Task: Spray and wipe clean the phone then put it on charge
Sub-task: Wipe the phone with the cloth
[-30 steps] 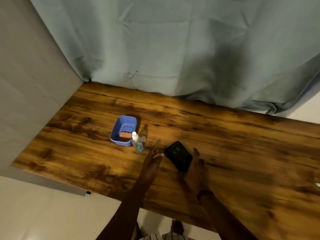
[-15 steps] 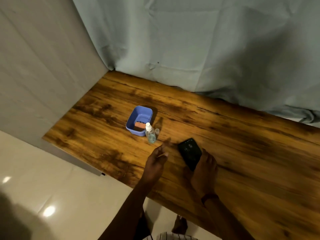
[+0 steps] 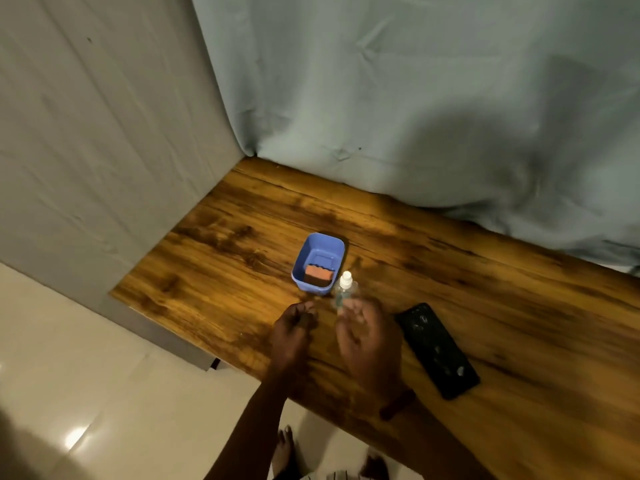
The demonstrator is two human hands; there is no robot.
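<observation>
Flat on the wooden tabletop [image 3: 450, 271]: a black slab phone [image 3: 437, 348], glass speckled, near the front edge, right of both hands. Wide bare wood right and far. Blurred right hand [image 3: 369, 337] at a small clear spray bottle [image 3: 343, 293], grasp unclear; left hand [image 3: 292, 332] loosely curled, empty; blue plastic tub [image 3: 317, 263] just beyond.
</observation>
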